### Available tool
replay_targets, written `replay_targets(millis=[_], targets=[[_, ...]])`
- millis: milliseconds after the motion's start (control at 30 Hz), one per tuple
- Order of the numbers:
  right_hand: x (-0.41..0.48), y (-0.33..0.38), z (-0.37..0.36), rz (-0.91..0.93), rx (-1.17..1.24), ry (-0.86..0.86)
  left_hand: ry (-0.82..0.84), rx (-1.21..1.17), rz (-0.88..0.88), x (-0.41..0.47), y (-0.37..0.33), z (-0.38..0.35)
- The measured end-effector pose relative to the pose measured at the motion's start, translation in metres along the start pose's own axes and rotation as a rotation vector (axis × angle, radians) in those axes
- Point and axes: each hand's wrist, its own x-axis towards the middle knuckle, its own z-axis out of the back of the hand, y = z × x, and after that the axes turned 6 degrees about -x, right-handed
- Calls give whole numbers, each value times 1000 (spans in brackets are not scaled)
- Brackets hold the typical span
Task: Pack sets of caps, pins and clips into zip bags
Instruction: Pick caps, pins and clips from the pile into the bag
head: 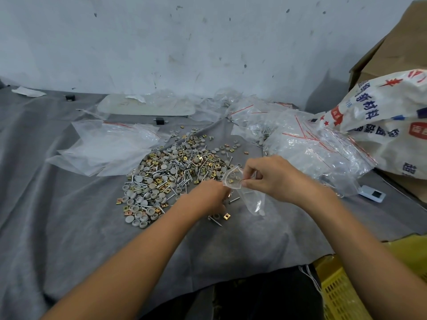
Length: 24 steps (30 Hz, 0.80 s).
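Zip bag (253,202) hangs from your right hand (277,179), pinched at its mouth so your left hand (208,196), just beside, can load it; the left's grip I cannot tell.

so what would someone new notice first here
The heap of grey caps, silver pins and brass clips at centre draws the eye first. Just right of it, the right hand pinches a small zip bag while the left hand meets its mouth. Clear bags pile up at the far right.
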Motion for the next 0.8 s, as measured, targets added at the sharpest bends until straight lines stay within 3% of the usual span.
replay_targets(millis=[267,567,700,800], targets=[[0,4,-4,13,-11,35,-109,-164,94,-16,16,5],[10,19,-17,62,53,45,-302,-779,327,-58,63,22],[15,29,-21,91,74,24,-388,-1163,296,-69,63,33],[17,33,-23,101,106,12,-409,-1314,241,-70,51,43]])
